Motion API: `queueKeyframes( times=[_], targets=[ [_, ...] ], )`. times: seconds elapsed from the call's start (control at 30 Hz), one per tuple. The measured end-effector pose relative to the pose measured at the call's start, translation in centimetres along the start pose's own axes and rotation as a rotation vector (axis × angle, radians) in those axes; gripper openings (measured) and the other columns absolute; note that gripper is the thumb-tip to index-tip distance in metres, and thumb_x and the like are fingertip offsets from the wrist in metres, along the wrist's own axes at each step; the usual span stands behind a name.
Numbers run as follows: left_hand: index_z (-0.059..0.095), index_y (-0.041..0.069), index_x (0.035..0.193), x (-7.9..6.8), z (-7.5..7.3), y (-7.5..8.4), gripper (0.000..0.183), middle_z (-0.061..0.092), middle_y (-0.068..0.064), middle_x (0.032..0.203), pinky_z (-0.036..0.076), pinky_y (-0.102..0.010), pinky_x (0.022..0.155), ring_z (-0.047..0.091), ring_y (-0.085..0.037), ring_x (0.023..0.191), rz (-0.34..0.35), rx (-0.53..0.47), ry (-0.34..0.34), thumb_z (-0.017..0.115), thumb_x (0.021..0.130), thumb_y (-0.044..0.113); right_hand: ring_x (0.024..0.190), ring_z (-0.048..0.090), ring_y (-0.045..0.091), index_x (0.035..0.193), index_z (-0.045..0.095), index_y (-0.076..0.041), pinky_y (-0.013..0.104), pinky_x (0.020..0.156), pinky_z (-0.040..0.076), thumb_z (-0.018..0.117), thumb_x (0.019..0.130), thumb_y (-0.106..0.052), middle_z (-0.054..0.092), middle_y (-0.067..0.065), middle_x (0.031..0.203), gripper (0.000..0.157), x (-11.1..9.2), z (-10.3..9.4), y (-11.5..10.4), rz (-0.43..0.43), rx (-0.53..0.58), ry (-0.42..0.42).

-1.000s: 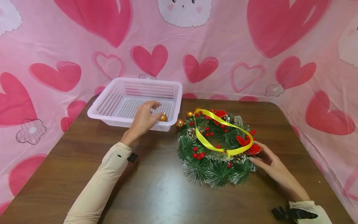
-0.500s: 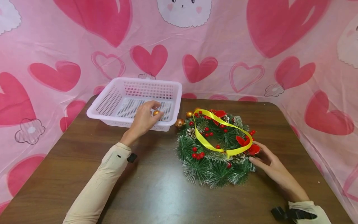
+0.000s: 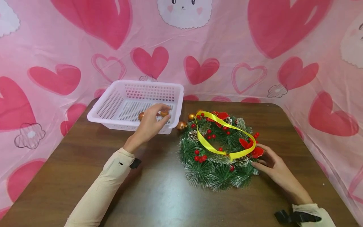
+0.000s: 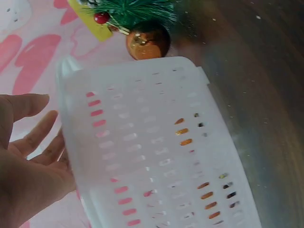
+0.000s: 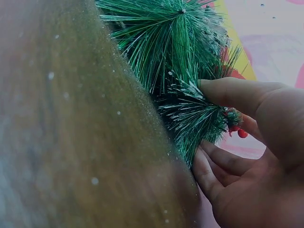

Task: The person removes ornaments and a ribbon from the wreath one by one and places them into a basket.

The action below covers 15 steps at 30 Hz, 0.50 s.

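Here we are above the brown table [image 3: 170,192], and our eyes go to the left hand [image 3: 149,126], poised over the near right corner of the basket [image 3: 147,82], thumb and fingers curved well apart with nothing gripped. From the head we see one ball [image 3: 164,113] in that gap, but the wrist camera shows bare space between thumb and fingers and gold through the slots, so we judge it lies on the basket's floor. A second ball [image 3: 141,116] peeks out left of the knuckles; the basket's walls, we reckon, are what keep such round things from rolling off. Across on the right, the right hand [image 3: 278,170] has the wreath [image 3: 210,171] by its edge, thumb on one side of the needles, fingers on the other, a light hold that probably steadies it. The wreath lies flat on the table, just right of the basket, perhaps so both are within easy reach. Its ribbon [image 3: 208,146] loops over the top, and a copper ball [image 3: 182,126] sits between wreath and basket; whether it is tied on, we cannot tell.
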<state>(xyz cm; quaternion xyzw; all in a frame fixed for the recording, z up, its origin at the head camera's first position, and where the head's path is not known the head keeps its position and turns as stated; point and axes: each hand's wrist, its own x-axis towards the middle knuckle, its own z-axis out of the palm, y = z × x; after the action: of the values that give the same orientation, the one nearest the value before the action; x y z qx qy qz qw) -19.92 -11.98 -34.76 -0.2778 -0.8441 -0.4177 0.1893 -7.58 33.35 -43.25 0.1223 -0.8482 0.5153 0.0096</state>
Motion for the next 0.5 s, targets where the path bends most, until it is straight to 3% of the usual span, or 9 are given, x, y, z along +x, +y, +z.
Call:
queueKeyframes(
  times=[0.2, 0.5],
  targets=[
    [0.067, 0.000, 0.113, -0.1, 0.0, 1.1, 0.025, 0.069, -0.013, 0.108, 0.053, -0.040, 0.083, 0.065, -0.024, 0.091, 0.045, 0.004, 0.010, 0.072, 0.088, 0.003, 0.106, 0.061, 0.001, 0.145, 0.042, -0.005, 0.013, 0.087, 0.049, 0.071, 0.088, 0.003, 0.060, -0.005, 0.117, 0.065, 0.0, -0.3, -0.3, -0.037, 0.016, 0.011],
    [0.066, -0.001, 0.112, -0.4, 0.9, 2.2, 0.022, 0.068, -0.016, 0.105, 0.057, -0.042, 0.077, 0.065, -0.025, 0.092, 0.112, -0.083, -0.056, 0.069, 0.090, 0.003, 0.105, 0.062, 0.000, 0.144, 0.042, -0.001, 0.013, 0.086, 0.050, 0.065, 0.089, 0.010, 0.061, -0.009, 0.118, 0.061, -0.4, -1.4, 0.0, -0.040, 0.057, -0.009]
  ],
)
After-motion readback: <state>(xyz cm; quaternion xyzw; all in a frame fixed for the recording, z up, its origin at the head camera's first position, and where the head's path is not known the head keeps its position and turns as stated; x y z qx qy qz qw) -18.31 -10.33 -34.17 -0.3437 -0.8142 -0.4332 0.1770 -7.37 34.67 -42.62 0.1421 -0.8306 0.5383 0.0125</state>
